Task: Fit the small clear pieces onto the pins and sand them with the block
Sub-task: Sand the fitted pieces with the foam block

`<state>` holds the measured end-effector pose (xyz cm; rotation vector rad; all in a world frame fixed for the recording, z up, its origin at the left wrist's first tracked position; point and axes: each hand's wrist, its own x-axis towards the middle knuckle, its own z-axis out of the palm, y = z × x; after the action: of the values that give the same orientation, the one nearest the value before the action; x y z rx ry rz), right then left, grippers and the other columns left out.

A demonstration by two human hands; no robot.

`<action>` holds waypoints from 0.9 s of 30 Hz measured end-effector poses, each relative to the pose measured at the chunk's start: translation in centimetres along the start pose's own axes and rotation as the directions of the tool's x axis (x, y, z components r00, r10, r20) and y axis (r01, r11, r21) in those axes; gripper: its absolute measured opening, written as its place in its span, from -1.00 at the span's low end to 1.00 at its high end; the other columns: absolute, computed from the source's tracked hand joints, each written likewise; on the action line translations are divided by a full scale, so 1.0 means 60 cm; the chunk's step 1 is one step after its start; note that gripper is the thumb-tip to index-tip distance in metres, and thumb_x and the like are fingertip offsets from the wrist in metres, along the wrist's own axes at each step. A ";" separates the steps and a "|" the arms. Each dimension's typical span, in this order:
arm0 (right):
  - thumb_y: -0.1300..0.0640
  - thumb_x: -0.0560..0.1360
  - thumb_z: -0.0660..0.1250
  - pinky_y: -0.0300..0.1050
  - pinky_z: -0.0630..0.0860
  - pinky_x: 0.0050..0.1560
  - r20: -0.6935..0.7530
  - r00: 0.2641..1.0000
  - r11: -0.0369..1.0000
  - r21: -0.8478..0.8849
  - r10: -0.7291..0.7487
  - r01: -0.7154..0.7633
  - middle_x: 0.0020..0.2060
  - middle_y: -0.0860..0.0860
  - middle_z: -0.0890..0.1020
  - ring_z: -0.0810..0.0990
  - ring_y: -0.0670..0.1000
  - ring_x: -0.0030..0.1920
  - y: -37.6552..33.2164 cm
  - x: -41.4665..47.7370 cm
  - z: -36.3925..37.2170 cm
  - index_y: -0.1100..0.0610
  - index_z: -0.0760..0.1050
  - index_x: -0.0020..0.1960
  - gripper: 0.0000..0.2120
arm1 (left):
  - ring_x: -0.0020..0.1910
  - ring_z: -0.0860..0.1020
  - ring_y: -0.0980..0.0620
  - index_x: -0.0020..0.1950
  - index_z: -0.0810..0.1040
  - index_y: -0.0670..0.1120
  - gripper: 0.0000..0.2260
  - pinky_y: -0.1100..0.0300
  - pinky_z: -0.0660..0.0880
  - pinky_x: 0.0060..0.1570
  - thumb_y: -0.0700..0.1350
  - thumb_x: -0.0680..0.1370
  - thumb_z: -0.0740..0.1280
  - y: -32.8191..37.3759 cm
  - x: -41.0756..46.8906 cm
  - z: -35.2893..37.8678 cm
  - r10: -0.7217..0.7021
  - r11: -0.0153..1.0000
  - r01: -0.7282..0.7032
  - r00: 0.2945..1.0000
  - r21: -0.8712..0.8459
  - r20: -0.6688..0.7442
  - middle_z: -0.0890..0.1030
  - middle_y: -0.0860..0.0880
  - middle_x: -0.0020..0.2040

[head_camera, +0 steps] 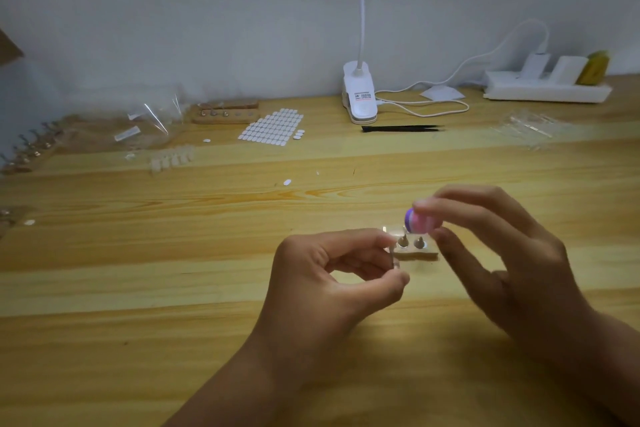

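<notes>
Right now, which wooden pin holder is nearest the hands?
The small holder between the left hand and right hand, two pins showing. A second holder sits far back beside the white pad sheet; others along the left edge.

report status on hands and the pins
Left hand pinching clear piece beside pins. Right hand holding block above them. Piece not yet fitted. Nothing in the way.

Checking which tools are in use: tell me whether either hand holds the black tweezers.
No, the black tweezers lie untouched on the table beside the lamp clamp.
</notes>
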<state>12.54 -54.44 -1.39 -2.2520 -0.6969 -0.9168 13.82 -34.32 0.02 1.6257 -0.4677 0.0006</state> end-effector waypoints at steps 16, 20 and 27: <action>0.29 0.56 0.32 -0.02 0.56 0.08 0.046 0.997 0.995 -0.068 -0.065 0.068 0.09 0.09 0.58 0.59 0.01 0.09 0.009 -0.002 -0.002 0.09 0.54 0.26 -0.71 | -0.30 0.65 0.13 -0.10 0.72 -0.01 -0.77 0.29 0.57 -0.15 -0.26 0.32 0.53 0.001 -0.002 -0.002 0.007 0.999 -0.006 1.000 0.042 -0.019 0.70 0.01 -0.28; 0.35 0.56 0.33 -0.11 0.53 0.11 0.032 0.992 0.991 0.062 -0.121 0.119 0.09 0.12 0.59 0.62 0.03 0.12 -0.021 -0.008 0.011 0.17 0.55 0.24 -0.72 | -0.21 0.69 0.08 -0.04 0.71 0.00 -0.74 0.25 0.60 -0.12 -0.29 0.35 0.54 0.003 -0.001 -0.001 0.086 0.994 -0.088 0.996 0.066 0.036 0.72 0.00 -0.19; 0.28 0.54 0.34 -0.31 0.47 0.18 -0.061 0.997 0.999 0.004 0.041 -0.041 0.10 0.01 0.59 0.55 -0.15 0.17 0.013 0.004 -0.006 0.01 0.48 0.24 -0.68 | -0.18 0.69 0.05 -0.01 0.72 -0.01 -0.72 0.28 0.58 -0.12 -0.29 0.36 0.54 -0.010 0.003 -0.004 -0.044 0.987 0.050 0.998 -0.151 0.039 0.73 -0.04 -0.18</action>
<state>13.06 -55.14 -1.26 -2.2183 -0.6223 -0.9603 14.23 -34.11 -0.48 1.4884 -0.4456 -0.0972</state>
